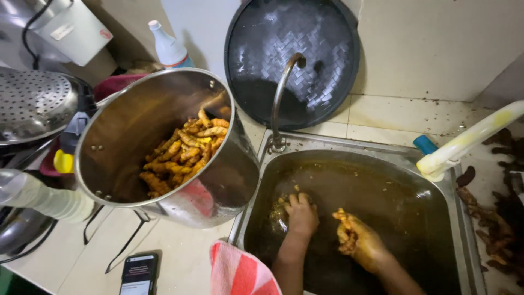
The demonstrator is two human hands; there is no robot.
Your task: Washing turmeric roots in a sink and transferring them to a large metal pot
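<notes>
Both my hands are down in a steel sink (262,164) full of brown, murky water. My left hand (301,214) lies palm down in the water with its fingers spread over submerged turmeric roots that show only faintly. My right hand (361,243), stained yellow, is closed around a few knobbly orange turmeric roots (345,228) lifted just above the water. To the left of the sink a large steel pot (218,180) stands tilted on the counter, with a pile of washed turmeric roots (185,153) inside.
A curved tap (283,90) rises behind the sink before a round black woven tray (295,49). A phone (139,273) and red-striped cloth (240,273) lie at the near counter edge. Dark root scraps (496,218) litter the right counter beside a white hose (469,139). A perforated steel bowl (33,101) sits far left.
</notes>
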